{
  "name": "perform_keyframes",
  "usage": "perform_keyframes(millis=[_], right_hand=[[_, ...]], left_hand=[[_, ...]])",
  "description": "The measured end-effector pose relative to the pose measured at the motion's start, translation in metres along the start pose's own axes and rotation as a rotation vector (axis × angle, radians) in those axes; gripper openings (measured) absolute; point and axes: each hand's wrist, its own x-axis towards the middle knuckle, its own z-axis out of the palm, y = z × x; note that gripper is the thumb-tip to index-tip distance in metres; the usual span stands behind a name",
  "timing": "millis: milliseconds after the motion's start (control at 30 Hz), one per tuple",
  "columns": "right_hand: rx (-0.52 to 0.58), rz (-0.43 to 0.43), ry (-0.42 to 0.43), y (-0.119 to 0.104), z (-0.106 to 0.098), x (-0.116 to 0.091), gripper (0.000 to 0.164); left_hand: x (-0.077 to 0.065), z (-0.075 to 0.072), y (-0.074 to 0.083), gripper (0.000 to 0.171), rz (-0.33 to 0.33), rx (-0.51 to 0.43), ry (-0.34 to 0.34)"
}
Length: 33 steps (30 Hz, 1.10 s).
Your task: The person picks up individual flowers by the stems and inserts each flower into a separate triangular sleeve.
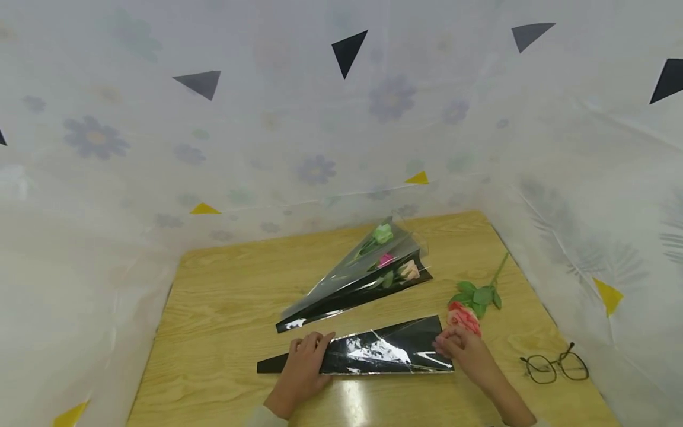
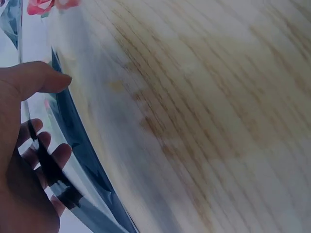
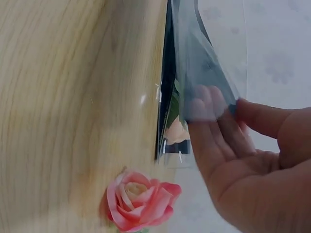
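Observation:
A black flower sleeve (image 1: 386, 347) with a clear film front lies lengthwise near the table's front. My left hand (image 1: 306, 359) holds it toward its narrow end; in the left wrist view the sleeve passes between the thumb (image 2: 54, 80) and fingers. At the wide end, my right hand (image 1: 463, 350) pinches the clear film (image 3: 204, 73) between thumb and fingers, lifting it off the black back. Several fingertips show through the film in the right wrist view. Just beyond the right hand lies a pink artificial rose (image 1: 463, 318), its bloom close to the sleeve's mouth.
Behind, two or more sleeves (image 1: 341, 284) lie overlapped, with a white-green rose (image 1: 382, 233), a magenta flower (image 1: 385, 259) and a peach rose (image 1: 409, 271) inside. Eyeglasses (image 1: 555, 365) rest at the table's right. A patterned white curtain (image 1: 256, 130) surrounds the wooden table (image 1: 213, 308).

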Motion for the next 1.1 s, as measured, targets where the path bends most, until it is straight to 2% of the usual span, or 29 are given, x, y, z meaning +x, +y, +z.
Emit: perform_keyframes(millis=[67,233,300,633,800,867,1000,1100], right_hand=[[0.123,0.005,-0.095,0.002,0.001,-0.001,0.023],[0.348,0.032,-0.374,0.003,0.007,-0.002,0.024],[0.424,0.045,-0.441,0.003,0.01,-0.002,0.022],[0.696,-0.001,-0.581,-0.006,0.016,0.0,0.02],[0.762,0.012,-0.615,-0.01,0.017,0.0,0.023],[0.795,0.04,-0.62,-0.01,0.017,0.0,0.029],[0.932,0.077,-0.697,-0.008,0.011,0.001,0.046],[1.011,0.081,-0.753,-0.005,0.005,0.001,0.048]], left_hand=[[0.0,0.001,0.0,0.084,0.002,0.001,-0.014],[-0.001,0.003,0.004,0.084,0.007,0.011,-0.051],[0.0,0.003,0.006,0.085,0.006,0.012,-0.054],[0.014,0.006,0.023,0.096,0.033,0.026,0.022],[0.017,0.012,0.031,0.1,0.04,-0.007,0.029],[0.018,0.013,0.032,0.098,0.039,-0.018,0.04],[0.018,0.012,0.032,0.095,0.034,-0.039,0.055],[0.018,0.01,0.03,0.094,0.045,-0.043,0.043]])
